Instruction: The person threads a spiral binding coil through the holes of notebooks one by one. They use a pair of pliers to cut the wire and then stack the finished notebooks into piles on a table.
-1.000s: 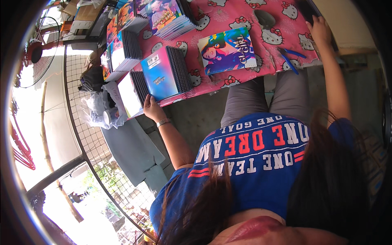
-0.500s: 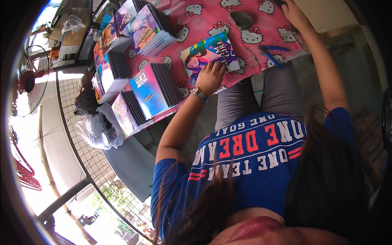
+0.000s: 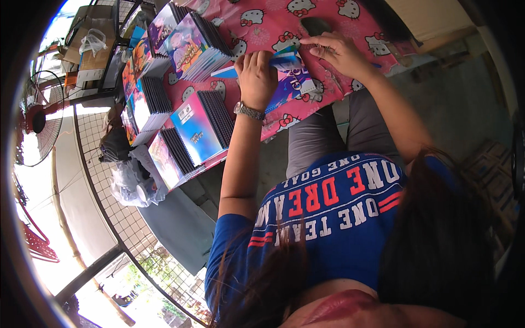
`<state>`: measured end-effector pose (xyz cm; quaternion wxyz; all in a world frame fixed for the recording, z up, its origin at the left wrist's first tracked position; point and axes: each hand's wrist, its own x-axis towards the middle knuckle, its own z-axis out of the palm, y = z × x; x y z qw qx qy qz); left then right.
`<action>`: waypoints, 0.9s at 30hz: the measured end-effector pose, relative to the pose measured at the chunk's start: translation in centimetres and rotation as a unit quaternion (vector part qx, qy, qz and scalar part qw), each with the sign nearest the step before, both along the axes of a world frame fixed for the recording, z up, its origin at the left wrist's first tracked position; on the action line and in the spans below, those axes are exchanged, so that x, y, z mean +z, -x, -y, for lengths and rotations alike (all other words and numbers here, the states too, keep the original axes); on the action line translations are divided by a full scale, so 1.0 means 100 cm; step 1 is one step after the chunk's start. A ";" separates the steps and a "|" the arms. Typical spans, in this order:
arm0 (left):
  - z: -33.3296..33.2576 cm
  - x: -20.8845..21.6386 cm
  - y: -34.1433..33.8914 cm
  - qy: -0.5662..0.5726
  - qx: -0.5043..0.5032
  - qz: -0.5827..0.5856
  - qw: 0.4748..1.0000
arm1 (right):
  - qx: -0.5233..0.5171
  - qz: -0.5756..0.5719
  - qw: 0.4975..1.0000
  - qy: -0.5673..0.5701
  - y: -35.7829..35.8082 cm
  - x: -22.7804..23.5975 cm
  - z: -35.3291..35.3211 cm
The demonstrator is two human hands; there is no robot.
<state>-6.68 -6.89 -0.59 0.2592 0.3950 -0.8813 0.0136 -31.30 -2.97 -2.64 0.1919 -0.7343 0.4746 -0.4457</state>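
My left hand [image 3: 256, 81], wearing a wristwatch, is closed over a glossy printed cover sheet [image 3: 223, 72], which is lifted and tilted at its left side. Below it lies another colourful printed cover [image 3: 290, 87] with a row of holes along its right edge. My right hand [image 3: 343, 54] hovers beside the right end of the lifted sheet, thumb and index finger apart. Its fingertips come close to the sheet's edge; whether they touch it I cannot tell. A dark grey rounded piece [image 3: 316, 25] lies just beyond the right hand. Blue-handled pliers are mostly hidden under my right forearm.
Stacks of spiral-bound notebooks [image 3: 191, 128] fill the table's left side, with more stacks [image 3: 197, 46] farther back. A pink patterned cloth [image 3: 257, 33] covers the table. A plastic bag [image 3: 131, 183] hangs at the left edge, and a fan [image 3: 38, 117] stands beyond.
My right hand has come from the table's far right edge to beside the printed sheet. My left hand, earlier flat on the cover, now grips and lifts it.
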 end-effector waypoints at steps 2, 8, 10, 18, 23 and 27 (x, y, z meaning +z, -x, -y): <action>0.005 0.000 0.005 0.001 -0.014 -0.022 1.000 | -0.043 -0.052 0.998 -0.009 0.003 0.000 0.003; 0.016 0.012 -0.001 -0.082 -0.063 -0.049 0.993 | 0.023 -0.022 0.993 0.116 -0.002 0.011 0.004; 0.013 0.015 0.003 -0.099 -0.077 -0.038 0.991 | 0.011 -0.026 0.996 0.088 -0.002 0.010 0.002; 0.008 0.010 0.011 -0.052 -0.078 -0.037 0.995 | 0.040 0.110 0.993 -0.015 -0.014 0.009 -0.005; 0.015 0.004 0.015 -0.032 -0.098 -0.037 0.994 | 0.045 0.095 0.992 -0.067 -0.010 0.013 0.002; 0.017 0.006 0.020 -0.027 -0.104 -0.026 0.994 | 0.040 0.117 0.991 -0.044 -0.013 0.012 0.009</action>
